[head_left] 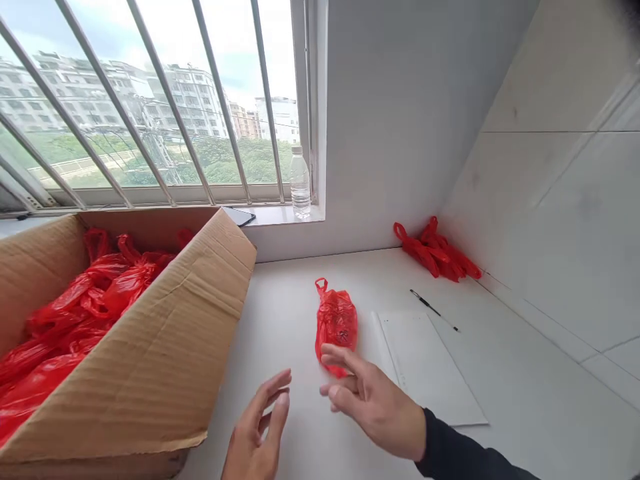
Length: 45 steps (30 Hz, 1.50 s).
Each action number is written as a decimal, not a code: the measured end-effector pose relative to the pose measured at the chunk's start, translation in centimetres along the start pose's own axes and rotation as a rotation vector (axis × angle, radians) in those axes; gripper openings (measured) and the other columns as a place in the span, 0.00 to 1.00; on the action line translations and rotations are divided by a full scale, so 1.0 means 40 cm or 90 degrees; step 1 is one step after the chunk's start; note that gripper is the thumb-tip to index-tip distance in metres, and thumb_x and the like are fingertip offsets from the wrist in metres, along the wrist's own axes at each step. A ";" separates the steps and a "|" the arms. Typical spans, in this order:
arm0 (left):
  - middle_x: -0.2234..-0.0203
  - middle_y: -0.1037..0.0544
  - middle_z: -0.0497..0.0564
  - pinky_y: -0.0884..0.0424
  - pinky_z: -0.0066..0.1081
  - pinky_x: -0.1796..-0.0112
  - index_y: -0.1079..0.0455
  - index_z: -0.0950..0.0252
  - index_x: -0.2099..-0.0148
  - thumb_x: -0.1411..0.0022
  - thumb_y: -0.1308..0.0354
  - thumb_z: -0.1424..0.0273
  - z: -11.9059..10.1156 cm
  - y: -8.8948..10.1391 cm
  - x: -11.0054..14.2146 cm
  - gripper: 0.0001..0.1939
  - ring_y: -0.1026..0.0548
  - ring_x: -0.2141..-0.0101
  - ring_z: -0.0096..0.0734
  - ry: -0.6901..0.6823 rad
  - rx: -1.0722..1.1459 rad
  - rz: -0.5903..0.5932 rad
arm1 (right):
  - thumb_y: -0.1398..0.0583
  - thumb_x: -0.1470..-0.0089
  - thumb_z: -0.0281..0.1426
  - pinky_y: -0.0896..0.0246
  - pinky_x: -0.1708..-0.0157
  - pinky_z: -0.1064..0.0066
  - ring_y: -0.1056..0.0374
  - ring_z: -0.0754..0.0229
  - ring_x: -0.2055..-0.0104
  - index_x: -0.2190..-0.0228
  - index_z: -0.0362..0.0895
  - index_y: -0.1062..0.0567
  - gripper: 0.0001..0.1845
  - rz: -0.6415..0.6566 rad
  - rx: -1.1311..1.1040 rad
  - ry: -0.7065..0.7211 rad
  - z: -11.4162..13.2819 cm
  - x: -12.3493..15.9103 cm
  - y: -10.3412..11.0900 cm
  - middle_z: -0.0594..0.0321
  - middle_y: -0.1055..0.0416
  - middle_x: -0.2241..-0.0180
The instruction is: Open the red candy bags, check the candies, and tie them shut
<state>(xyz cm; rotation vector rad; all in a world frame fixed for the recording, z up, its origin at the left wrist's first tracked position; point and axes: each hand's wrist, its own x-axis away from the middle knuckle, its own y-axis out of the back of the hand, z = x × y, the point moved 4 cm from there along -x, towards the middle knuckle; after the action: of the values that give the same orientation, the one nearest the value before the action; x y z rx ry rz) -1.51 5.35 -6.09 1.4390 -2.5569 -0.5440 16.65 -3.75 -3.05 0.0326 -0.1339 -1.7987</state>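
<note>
A small folded red plastic bag [336,321] lies on the white counter [500,373] in the middle of the view. My right hand [373,397] hovers just in front of it, fingers stretched toward it and holding nothing; its fingertips overlap the bag's near end. My left hand [260,433] is lower and to the left, fingers straight and apart, empty. A large cardboard box [165,360] full of crumpled red plastic bags [80,307] stands at the left.
A pile of folded red bags [437,252] lies in the far corner by the tiled wall. A white sheet [425,367] and a black pen [433,310] lie right of the bag. A water bottle [300,181] and a dark phone [239,215] rest on the barred window's sill.
</note>
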 end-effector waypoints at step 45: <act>0.65 0.26 0.46 0.34 0.32 0.60 0.32 0.59 0.62 0.29 0.49 0.62 -0.077 0.000 0.058 0.10 0.27 0.63 0.31 -0.018 -0.069 0.083 | 0.41 0.37 0.36 0.41 0.48 0.51 0.34 0.56 0.64 0.62 0.50 0.28 0.04 -0.005 0.382 0.131 -0.022 0.061 0.013 0.65 0.28 0.69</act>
<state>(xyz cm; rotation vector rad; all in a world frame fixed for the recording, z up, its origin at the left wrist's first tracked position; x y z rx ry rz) -1.78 2.66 -3.35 1.2288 -2.5760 -0.6745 16.68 -6.30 -3.76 0.6424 -0.5200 -1.6944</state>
